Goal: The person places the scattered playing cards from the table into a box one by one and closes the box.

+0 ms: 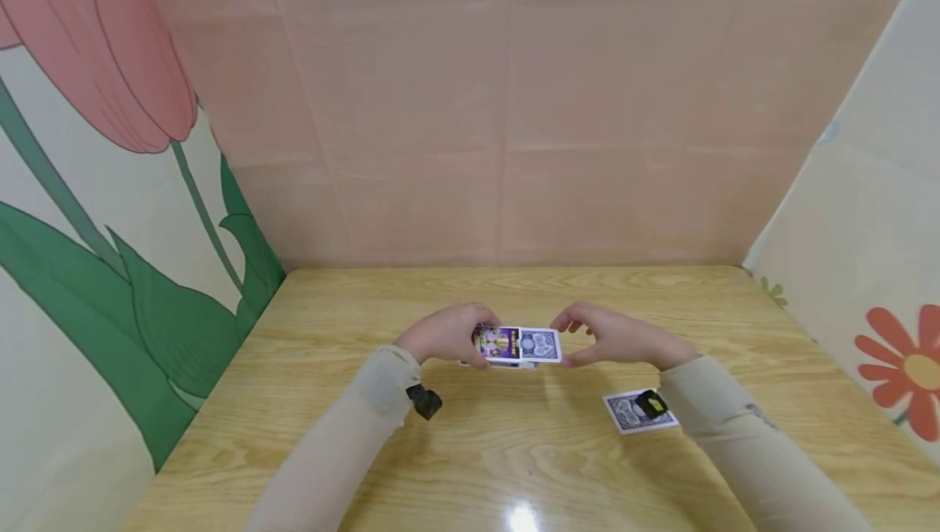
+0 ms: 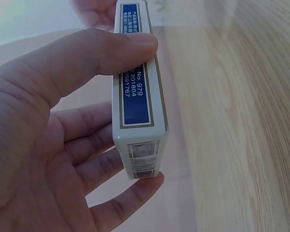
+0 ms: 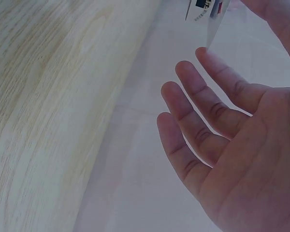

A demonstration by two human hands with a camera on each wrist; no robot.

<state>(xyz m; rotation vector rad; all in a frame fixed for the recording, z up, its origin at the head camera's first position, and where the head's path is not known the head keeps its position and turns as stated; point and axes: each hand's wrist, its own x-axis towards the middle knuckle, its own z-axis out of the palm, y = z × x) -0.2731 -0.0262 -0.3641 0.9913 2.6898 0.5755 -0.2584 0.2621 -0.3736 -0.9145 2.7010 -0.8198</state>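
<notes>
My left hand grips a playing card box with its thumb on the narrow printed side, fingers beneath and behind. The box's purple and yellow face shows in the head view. From its right end sticks out a playing card with a blue-grey patterned back; how many cards lie under it is hidden. My right hand pinches that card's outer corners between thumb and index finger. In the right wrist view the other fingers are spread and hold nothing.
Another playing card lies face down on the wooden table, partly covered by the right wrist's camera. A pinkish-brown sheet rises behind the table, with flower-printed panels at the left and right.
</notes>
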